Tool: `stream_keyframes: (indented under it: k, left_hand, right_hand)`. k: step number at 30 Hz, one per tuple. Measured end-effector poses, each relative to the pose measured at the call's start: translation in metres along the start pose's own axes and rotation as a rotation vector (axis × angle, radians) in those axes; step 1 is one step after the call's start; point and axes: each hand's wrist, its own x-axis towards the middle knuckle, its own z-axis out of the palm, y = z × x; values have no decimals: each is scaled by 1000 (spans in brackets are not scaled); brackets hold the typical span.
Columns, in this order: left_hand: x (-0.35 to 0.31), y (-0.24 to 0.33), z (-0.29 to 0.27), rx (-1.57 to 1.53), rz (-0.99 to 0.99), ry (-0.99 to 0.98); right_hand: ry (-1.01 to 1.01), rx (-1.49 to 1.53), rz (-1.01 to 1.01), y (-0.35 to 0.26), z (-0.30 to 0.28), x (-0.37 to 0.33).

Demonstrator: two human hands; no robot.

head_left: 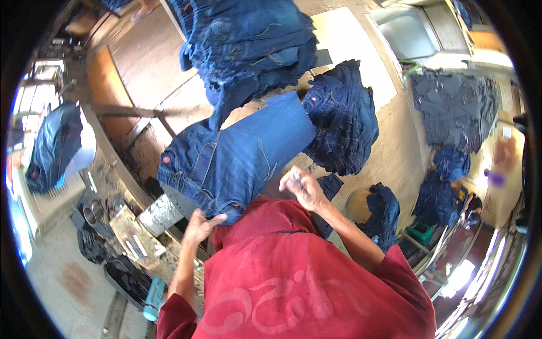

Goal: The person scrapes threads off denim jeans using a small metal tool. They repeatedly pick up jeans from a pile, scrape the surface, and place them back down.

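A pair of blue jeans (248, 144) lies folded lengthwise in front of me, its waistband toward the left and its legs reaching up to the right. My left hand (204, 226) grips the near edge of the jeans, close to the waistband, with the thumb on top of the cloth. To the right of the jeans my right hand (305, 191) is raised, apart from the cloth. Its fingers are closed around something small and greyish that I cannot make out. Just beyond the right hand sits a bunched stack of dark blue jeans (343, 121).
A tall heap of jeans (248, 45) rises at the far side. Dark grey garments (454, 107) are piled at the right, above more denim (437, 198). At the left stand a cluttered wooden bench (135, 237) and a turquoise bottle (154, 299). Another pair of jeans (53, 147) hangs at the far left.
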Motion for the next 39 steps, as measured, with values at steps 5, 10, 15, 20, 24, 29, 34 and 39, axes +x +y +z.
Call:
stream_keyframes:
  k: [5, 10, 15, 20, 24, 29, 34, 39]
  left_hand:
    - [-31, 8, -54, -83, -44, 100]
    - [-16, 96, -89, 726, -86, 659]
    - [101, 200, -25, 619, 714, 852]
    - [233, 185, 15, 855, 385, 142]
    - [277, 164, -11, 939, 709, 130]
    - [299, 163, -15, 723, 991, 387]
    - [304, 149, -9, 755, 873, 476]
    - [309, 140, -9, 783, 925, 544]
  right_hand:
    - [-51, 546, -56, -7, 45, 85]
    - [-197, 387, 644, -5, 56, 77]
    - [281, -442, 315, -17, 35, 31]
    - [232, -611, 91, -37, 80, 55]
    - [298, -685, -346, -34, 104, 92]
    - [338, -864, -423, -24, 109, 121]
    - [334, -973, -355, -22, 120, 155]
    - [271, -983, -290, -26, 114, 133]
